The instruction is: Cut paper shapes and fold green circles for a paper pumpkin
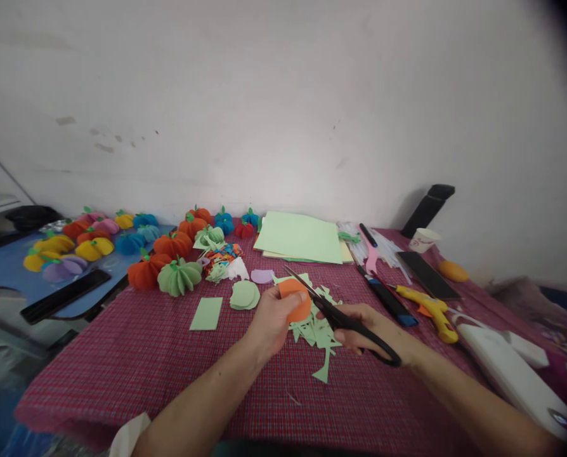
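Note:
My left hand point(274, 315) pinches a rounded piece of orange paper point(299, 306) above the middle of the table. In my right hand point(359, 324) is a pair of black-handled scissors point(343, 319), its blades pointing up and left along the top right edge of the orange paper. The blades look slightly parted. Under both hands lies a heap of light green paper scraps point(318, 330). Left of my left hand are a stack of light green paper circles point(244, 295), a green paper rectangle point(206, 313) and a purple paper piece point(262, 276).
Paper pumpkins point(173, 244) in several colours fill the left side. Sheets of green paper point(300, 238) lie by the wall. To the right are a utility knife point(388, 298), a yellow glue gun point(429, 308), glue sticks point(383, 247), a black phone point(429, 275) and a paper cup point(423, 240).

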A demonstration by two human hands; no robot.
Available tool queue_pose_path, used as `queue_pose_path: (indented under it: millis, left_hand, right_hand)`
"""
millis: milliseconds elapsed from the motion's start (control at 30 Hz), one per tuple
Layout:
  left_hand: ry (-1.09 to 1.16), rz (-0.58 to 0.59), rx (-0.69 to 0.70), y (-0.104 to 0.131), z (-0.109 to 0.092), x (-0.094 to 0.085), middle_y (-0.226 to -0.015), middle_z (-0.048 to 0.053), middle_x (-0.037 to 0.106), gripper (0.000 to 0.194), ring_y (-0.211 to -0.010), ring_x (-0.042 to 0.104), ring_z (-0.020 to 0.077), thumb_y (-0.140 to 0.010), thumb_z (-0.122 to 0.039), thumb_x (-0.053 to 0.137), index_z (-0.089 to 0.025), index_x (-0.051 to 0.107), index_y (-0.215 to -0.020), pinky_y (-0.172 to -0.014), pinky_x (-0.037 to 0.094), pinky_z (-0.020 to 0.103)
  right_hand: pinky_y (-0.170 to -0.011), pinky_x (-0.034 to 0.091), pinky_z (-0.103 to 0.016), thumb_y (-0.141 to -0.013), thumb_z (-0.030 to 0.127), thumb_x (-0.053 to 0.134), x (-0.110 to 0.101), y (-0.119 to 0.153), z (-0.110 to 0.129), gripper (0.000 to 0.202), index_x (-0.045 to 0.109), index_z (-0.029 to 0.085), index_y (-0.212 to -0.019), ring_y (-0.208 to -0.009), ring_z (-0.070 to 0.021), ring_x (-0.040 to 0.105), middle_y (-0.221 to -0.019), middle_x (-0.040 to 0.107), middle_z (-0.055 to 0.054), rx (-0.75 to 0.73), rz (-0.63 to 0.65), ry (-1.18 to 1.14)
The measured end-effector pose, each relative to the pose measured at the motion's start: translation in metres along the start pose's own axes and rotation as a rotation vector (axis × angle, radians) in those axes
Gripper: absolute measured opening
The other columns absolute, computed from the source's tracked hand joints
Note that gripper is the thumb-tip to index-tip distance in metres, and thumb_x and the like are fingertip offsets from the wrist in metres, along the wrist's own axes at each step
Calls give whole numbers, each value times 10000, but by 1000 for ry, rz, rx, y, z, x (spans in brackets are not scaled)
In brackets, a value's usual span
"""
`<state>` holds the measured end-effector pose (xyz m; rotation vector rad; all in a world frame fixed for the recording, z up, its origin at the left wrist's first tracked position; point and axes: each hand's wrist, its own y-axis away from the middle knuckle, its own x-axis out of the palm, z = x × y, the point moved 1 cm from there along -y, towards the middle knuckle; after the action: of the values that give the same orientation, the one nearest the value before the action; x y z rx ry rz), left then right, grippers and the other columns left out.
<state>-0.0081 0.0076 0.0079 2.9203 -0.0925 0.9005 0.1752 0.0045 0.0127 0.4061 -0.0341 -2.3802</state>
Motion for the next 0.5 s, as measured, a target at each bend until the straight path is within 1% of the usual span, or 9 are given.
queue_pose_path:
  millis: [167,333,433,500]
  left_hand:
    - [-12,3,-7,0,0,1,-541,-33,533,111,-486,456,61,-580,-190,671,-129,584,-615,-500,349,193]
    - [-21,-17,2,-1,-1,1,-539,-35,526,130,-488,450,62,-568,-199,681,-129,578,-605,-508,349,193]
    - [-12,-22,7,-2,0,0,-546,-29,523,131,-497,454,64,-575,-194,677,-125,572,-612,-513,355,193]
    - [-11,-19,5,-2,0,0,-556,-24,526,128,-506,461,67,-582,-194,673,-124,573,-622,-517,360,195]
  right_hand:
    - [-421,329,-184,-769,384,551,-1,2,1,403,516,143,-1091,-440,-54,362,-543,398,57,40,-19,0]
    - [-403,342,-180,-766,409,547,3,3,3,373,528,156,-1039,-428,-59,384,-536,421,52,82,-32,-12]
    - [-435,361,-188,-771,412,542,3,4,3,371,508,156,-1037,-480,-67,409,-599,435,36,50,-51,-31]
    - [-484,376,-201,-774,397,546,0,4,4,372,487,152,-1047,-537,-78,425,-641,444,24,-17,-106,-52]
